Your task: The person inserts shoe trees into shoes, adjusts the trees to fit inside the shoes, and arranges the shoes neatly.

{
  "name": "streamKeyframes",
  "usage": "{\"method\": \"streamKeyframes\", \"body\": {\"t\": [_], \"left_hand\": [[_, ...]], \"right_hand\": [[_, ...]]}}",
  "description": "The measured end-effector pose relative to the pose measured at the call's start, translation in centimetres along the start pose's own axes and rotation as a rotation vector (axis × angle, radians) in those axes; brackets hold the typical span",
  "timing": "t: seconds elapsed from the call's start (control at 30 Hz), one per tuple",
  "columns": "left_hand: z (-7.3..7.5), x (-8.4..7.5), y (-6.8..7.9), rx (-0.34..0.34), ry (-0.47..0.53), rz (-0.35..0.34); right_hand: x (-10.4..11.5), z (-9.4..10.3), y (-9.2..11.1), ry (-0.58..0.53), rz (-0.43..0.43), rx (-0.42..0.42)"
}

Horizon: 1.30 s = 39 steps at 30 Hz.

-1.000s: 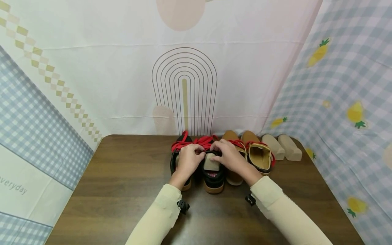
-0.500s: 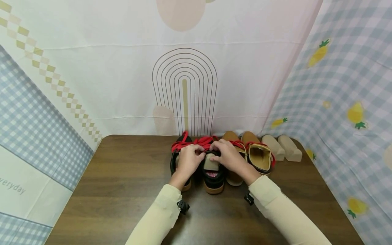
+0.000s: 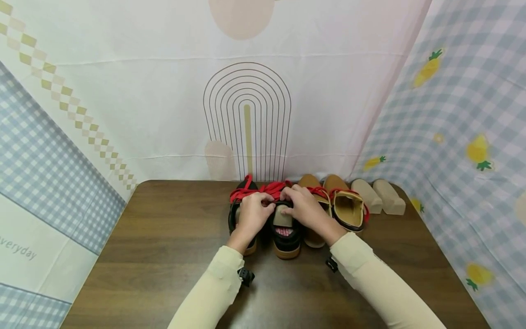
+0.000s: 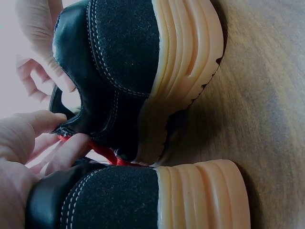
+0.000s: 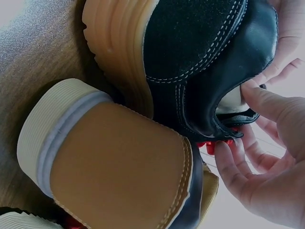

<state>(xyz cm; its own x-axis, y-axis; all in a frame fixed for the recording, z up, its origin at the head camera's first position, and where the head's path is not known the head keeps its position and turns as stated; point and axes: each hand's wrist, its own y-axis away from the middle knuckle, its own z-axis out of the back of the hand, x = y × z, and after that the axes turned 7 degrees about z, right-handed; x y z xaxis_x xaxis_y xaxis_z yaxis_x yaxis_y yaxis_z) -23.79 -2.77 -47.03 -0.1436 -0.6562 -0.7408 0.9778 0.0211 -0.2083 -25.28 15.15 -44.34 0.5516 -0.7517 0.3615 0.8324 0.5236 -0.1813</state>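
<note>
Both hands work at the opening of a black shoe [image 3: 286,246] with a tan sole and red laces [image 3: 273,188]. My left hand [image 3: 254,212] pinches the upper edge of its collar near the laces, thumb against index finger. Opposite, my right hand [image 3: 307,208] grips the other side of the opening, its thumb [image 5: 264,101] at the inner edge and fingers outside by the laces. Inside the shoe sits a beige shoe form [image 3: 283,216], above a pink patterned insole [image 3: 284,231]. The matching black shoe [image 4: 112,198] stands close on the left, partly hidden by the left hand.
Two tan shoes with red laces stand to the right; one tan shoe [image 5: 119,162] is right beside the black one. Beyond the open tan shoe [image 3: 348,211], two beige shoe forms [image 3: 388,197] lie at the back right of the wooden table [image 3: 172,246]. Fabric drapes [image 3: 164,114] surround it.
My right hand and wrist have shifted slightly left. More of the pink insole shows behind the beige form. My left hand keeps its pinch with hardly any movement.
</note>
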Motion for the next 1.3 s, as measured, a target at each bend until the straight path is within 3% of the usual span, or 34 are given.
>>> {"method": "streamKeyframes", "body": {"t": [0.67,1.3], "left_hand": [[0.1,0.1,0.1,0.001,-0.018,0.007],[-0.2,0.1,0.0,-0.001,-0.010,0.007]], "right_hand": [[0.3,-0.6,-0.8,0.128,0.006,0.006],[0.0,-0.9,-0.2,0.077,0.023,-0.035]]}}
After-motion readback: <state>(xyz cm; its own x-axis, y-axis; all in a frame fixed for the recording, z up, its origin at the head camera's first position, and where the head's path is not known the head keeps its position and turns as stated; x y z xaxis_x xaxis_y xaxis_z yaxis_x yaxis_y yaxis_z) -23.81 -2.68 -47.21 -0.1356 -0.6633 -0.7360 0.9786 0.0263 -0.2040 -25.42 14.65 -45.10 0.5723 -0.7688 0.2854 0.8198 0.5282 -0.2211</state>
